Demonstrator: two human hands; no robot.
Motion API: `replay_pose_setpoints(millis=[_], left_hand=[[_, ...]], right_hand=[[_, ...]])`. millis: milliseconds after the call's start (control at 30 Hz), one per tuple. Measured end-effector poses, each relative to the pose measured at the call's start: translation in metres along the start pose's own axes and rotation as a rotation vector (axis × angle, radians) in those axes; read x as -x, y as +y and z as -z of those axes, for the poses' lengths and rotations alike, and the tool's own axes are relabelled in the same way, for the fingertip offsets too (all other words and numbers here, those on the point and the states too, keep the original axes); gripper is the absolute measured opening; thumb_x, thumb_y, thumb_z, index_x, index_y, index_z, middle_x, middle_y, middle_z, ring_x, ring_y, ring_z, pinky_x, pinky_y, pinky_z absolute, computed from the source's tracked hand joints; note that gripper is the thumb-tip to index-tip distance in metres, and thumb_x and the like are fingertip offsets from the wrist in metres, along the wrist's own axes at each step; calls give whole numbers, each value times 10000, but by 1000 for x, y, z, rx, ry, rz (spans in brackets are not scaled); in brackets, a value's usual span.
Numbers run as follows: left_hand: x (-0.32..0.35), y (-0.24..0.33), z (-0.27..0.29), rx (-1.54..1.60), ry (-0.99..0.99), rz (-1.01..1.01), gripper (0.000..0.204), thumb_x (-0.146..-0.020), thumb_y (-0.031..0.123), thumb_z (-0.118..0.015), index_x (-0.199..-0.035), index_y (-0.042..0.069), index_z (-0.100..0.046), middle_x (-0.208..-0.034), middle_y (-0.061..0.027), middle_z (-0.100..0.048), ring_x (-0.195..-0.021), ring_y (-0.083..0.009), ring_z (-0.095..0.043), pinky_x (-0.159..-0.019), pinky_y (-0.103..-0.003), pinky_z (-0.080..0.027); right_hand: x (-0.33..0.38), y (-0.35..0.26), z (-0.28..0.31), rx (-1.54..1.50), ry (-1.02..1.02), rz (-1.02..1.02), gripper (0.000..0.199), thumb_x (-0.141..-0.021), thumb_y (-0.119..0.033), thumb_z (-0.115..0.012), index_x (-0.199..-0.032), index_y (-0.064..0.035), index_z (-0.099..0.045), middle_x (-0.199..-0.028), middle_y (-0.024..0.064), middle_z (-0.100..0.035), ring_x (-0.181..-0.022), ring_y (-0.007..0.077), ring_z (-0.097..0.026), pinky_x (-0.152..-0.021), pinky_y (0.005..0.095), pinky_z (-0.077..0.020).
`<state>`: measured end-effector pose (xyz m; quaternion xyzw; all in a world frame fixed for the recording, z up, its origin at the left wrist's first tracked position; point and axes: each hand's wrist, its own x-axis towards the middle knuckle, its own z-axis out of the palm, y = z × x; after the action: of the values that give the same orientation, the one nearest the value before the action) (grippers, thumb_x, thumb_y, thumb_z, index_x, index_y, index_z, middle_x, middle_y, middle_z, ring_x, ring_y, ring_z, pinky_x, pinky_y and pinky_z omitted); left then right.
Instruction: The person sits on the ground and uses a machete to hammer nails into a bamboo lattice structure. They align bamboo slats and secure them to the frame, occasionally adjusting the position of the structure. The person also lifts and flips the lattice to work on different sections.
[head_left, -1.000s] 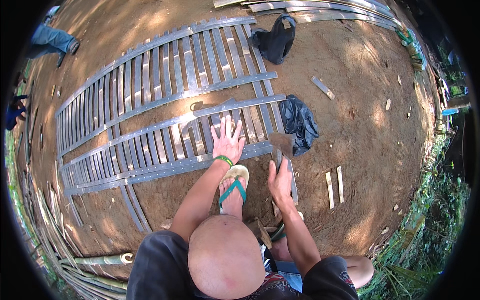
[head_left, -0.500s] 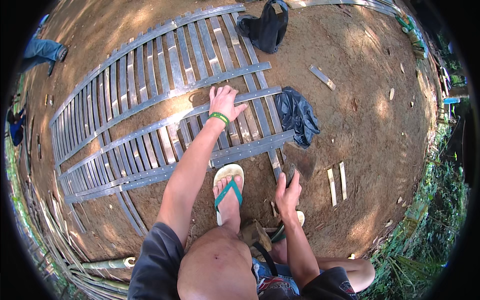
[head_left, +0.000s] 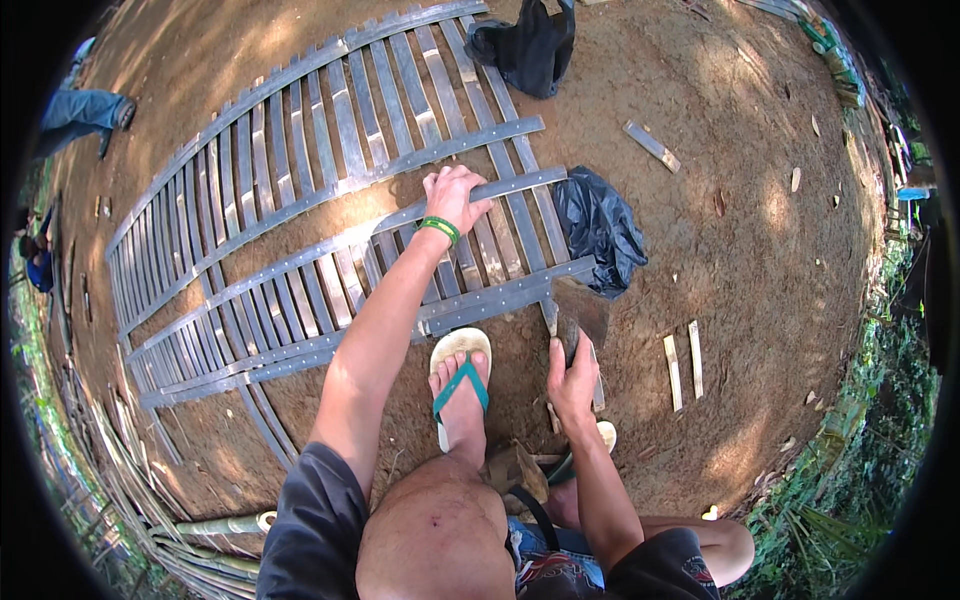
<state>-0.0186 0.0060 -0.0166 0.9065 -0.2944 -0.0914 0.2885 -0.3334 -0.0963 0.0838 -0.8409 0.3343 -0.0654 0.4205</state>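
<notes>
A slatted panel of split bamboo [head_left: 345,105] lies on the ground in front of me, its thin strips nailed to long rails. My left hand [head_left: 455,197], with a green and yellow wristband, is curled round a middle rail [head_left: 525,183] near the panel's right end. Lower right, my right hand [head_left: 573,380] grips a tool with a broad, dark brown blade [head_left: 585,310]. That blade sits close to the nearest rail [head_left: 500,300] and the end of a crosswise strip. Fingers hide most of the handle, so its exact kind is unclear.
Black plastic bags [head_left: 600,230] lie at the panel's right end and far corner. Loose bamboo pieces [head_left: 672,372] are scattered to the right. Bamboo poles [head_left: 215,525] pile up lower left. My sandalled foot [head_left: 461,385] is by the near rail. Another person's leg [head_left: 80,115] shows far left.
My left hand's fingers have drawn in round the rail. The right hand has shifted slightly left with the tool, its blade now nearer the panel. The view has moved a little.
</notes>
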Motion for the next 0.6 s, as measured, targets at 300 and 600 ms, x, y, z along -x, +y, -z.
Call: replay_pose_setpoints(millis=[300, 600], left_hand=[[3, 6, -2, -68, 4, 38, 381, -733, 352, -827, -1066, 173, -775, -1055, -56, -665, -1113, -271, -562, -1057, -507, -286], [-1, 6, 0, -50, -40, 46, 384, -714, 351, -824, -1054, 182, -766, -1019, -61, -656, -1091, -281, -564, -1053, -528, -286]], right_hand=[[6, 4, -9, -33, -29, -16, 337, -964, -131, -665, -1248, 40, -607, -1022, 303, -695, -952, 497, -666, -808, 494, -537], [-3, -2, -6, 64, -104, 99, 390, -956, -139, -678, -1291, 14, -553, -929, 286, -697, -836, 481, -684, -687, 488, -552]])
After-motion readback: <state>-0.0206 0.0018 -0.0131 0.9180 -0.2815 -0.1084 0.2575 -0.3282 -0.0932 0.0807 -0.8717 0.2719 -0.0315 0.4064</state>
